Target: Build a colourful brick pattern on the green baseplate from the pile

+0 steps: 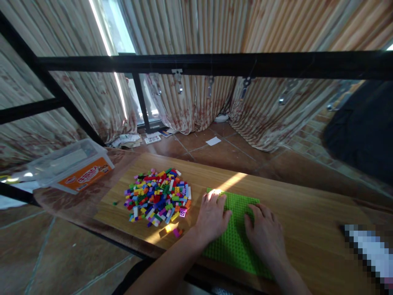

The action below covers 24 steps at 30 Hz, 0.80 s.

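Note:
A green studded baseplate lies flat on the wooden board. Over its left edge rests my left hand, fingers loosely stretched toward the far side, holding nothing. My right hand lies on the right edge of the plate, its thumb apart from the fingers and nothing in its grasp. To the left of my left hand is a heap of small toy building bricks in many colours. A few loose bricks, among them a magenta one, sit at the near side of the heap.
A clear plastic box with an orange label stands at the far left. The wooden board extends to the right, where a pixelated object lies. Behind runs a black metal rail before striped curtains. A dark shape is at the right.

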Each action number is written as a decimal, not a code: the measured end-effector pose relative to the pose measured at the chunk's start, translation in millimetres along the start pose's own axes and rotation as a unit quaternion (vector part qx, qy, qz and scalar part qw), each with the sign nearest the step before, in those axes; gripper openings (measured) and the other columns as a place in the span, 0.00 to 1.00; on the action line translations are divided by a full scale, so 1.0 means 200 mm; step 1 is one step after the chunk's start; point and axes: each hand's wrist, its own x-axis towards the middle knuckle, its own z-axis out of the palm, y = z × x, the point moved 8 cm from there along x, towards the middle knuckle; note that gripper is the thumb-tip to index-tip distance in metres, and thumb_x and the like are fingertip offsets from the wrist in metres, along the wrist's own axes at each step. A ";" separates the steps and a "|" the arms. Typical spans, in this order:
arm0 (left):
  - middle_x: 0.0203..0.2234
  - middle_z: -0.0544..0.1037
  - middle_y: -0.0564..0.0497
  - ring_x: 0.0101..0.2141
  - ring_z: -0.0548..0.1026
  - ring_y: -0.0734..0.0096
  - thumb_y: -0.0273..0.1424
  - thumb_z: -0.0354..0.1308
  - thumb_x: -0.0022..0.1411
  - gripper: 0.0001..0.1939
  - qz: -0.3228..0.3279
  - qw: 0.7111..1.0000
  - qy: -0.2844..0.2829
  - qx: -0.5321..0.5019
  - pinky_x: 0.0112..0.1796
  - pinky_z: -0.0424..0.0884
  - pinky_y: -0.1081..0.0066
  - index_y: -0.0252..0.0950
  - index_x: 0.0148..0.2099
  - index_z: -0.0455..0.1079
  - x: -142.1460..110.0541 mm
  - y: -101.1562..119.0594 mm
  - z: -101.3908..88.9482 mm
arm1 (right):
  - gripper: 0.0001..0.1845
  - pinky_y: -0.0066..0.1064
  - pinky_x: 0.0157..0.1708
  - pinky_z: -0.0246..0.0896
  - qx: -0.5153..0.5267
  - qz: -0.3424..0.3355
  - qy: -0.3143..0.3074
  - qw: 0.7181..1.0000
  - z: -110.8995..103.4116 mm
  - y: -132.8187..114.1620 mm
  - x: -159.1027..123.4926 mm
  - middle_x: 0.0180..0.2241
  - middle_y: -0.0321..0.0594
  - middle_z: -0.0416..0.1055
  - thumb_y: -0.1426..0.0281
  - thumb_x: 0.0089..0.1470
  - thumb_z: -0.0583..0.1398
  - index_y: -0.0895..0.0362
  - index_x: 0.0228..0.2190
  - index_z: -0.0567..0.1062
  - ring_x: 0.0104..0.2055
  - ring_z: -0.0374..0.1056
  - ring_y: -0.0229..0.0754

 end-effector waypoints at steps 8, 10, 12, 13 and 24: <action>0.49 0.76 0.44 0.52 0.69 0.57 0.23 0.53 0.58 0.19 -0.025 0.990 0.127 -0.056 0.55 0.64 0.56 0.35 0.52 0.71 0.06 -0.20 -0.24 | 0.21 0.52 0.47 0.60 0.034 -0.003 0.015 0.999 -0.03 -0.07 0.02 0.53 0.55 0.69 0.63 0.59 0.51 0.59 0.46 0.75 0.53 0.64 0.61; 0.45 0.78 0.44 0.49 0.71 0.59 0.19 0.52 0.54 0.20 -0.058 0.987 0.141 -0.052 0.54 0.65 0.58 0.34 0.49 0.73 0.06 -0.34 -0.33 | 0.21 0.52 0.47 0.60 0.053 -0.013 0.027 0.998 -0.04 -0.09 0.02 0.52 0.55 0.69 0.62 0.59 0.51 0.59 0.45 0.75 0.52 0.65 0.60; 0.43 0.79 0.44 0.48 0.71 0.58 0.19 0.53 0.53 0.21 -0.091 0.983 0.155 -0.039 0.53 0.65 0.58 0.33 0.48 0.74 0.04 -0.49 -0.44 | 0.21 0.52 0.46 0.61 0.072 -0.019 0.042 0.996 -0.04 -0.10 0.02 0.51 0.56 0.70 0.61 0.59 0.50 0.59 0.44 0.75 0.52 0.65 0.60; 0.42 0.79 0.45 0.47 0.72 0.58 0.19 0.52 0.52 0.20 -0.111 0.981 0.157 -0.029 0.53 0.66 0.58 0.33 0.47 0.75 0.02 -0.56 -0.49 | 0.21 0.52 0.46 0.61 0.082 -0.021 0.050 0.995 -0.04 -0.10 0.02 0.51 0.56 0.70 0.61 0.59 0.50 0.59 0.44 0.75 0.52 0.65 0.60; 0.53 0.73 0.46 0.57 0.63 0.46 0.32 0.60 0.56 0.08 -0.127 0.986 0.081 0.066 0.54 0.57 0.41 0.43 0.39 0.78 -0.11 -0.69 -0.55 | 0.21 0.50 0.46 0.65 0.161 -0.059 0.081 0.982 0.00 -0.12 0.02 0.51 0.57 0.68 0.58 0.59 0.50 0.58 0.40 0.75 0.51 0.67 0.57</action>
